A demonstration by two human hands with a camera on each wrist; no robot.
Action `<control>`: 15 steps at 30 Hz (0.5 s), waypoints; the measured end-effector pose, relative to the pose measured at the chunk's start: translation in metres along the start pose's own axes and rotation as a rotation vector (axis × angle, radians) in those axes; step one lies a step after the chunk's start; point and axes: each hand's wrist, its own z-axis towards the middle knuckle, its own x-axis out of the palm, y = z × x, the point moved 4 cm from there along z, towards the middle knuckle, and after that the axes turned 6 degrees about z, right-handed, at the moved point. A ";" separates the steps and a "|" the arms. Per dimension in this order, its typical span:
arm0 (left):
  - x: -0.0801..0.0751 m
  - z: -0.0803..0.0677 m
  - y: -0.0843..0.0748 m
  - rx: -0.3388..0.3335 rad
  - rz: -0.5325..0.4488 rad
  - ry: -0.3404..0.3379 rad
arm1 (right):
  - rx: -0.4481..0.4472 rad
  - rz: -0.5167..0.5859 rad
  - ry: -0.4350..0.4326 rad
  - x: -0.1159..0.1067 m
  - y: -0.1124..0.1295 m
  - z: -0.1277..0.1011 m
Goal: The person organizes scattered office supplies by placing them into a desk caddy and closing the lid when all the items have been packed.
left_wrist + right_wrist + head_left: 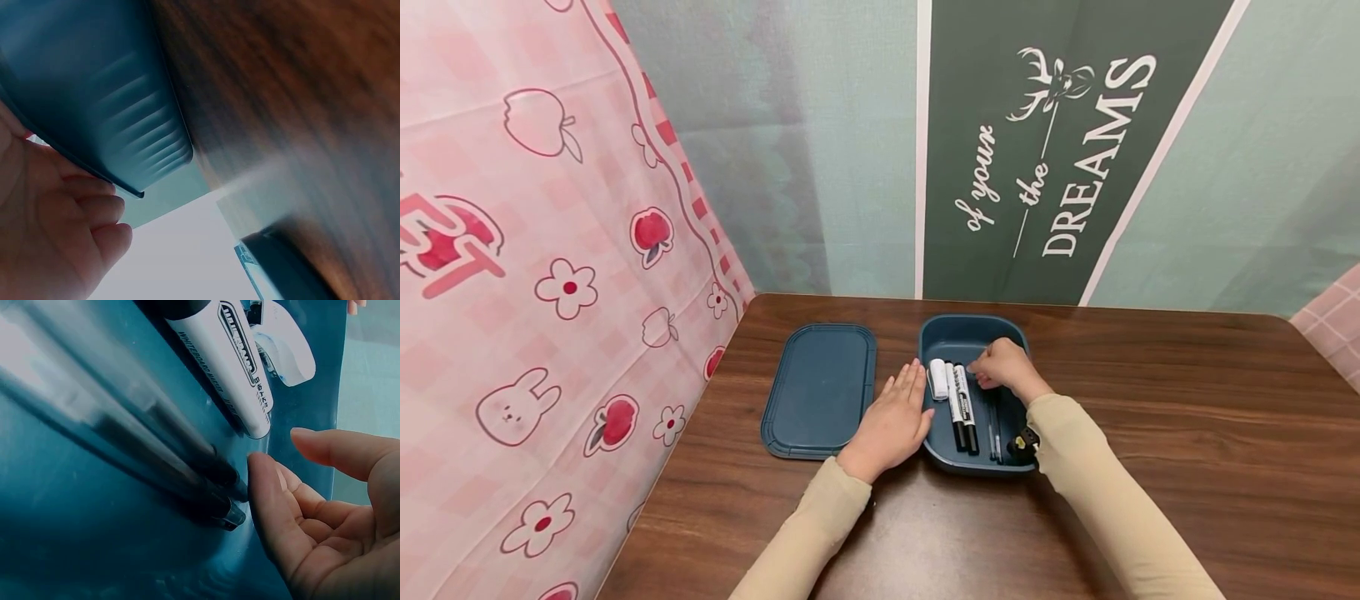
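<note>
My left hand (891,425) lies with straight fingers against the left rim of a blue plastic box (973,462). From the left wrist view, the fingertips (112,244) come up at the ribbed box's edge. Inside the box, my right hand (1007,367) is over the ends of two slim clear pens (156,437). Its thumb and forefinger are apart with nothing between them, and the forefinger's tip is right at the pens' dark ends. Left of the pens lie two black-and-white whiteboard markers (961,404), and beside those a small white rounded object (938,379).
A blue lid (823,387) lies flat on the wooden table (1187,433), left of the box. Near the box's right front corner, by the right cuff, shows a small dark object (1024,443) with a yellow spot. Curtains (850,167) hang behind the table.
</note>
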 end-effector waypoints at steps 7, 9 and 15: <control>-0.002 -0.001 0.000 0.005 0.005 -0.006 | -0.039 -0.011 -0.023 0.000 0.005 -0.003; -0.002 -0.002 0.000 0.010 0.008 -0.009 | -0.050 -0.011 -0.028 0.000 0.006 -0.005; -0.001 -0.002 0.002 0.019 -0.054 0.056 | -0.079 -0.044 -0.020 0.005 0.013 -0.009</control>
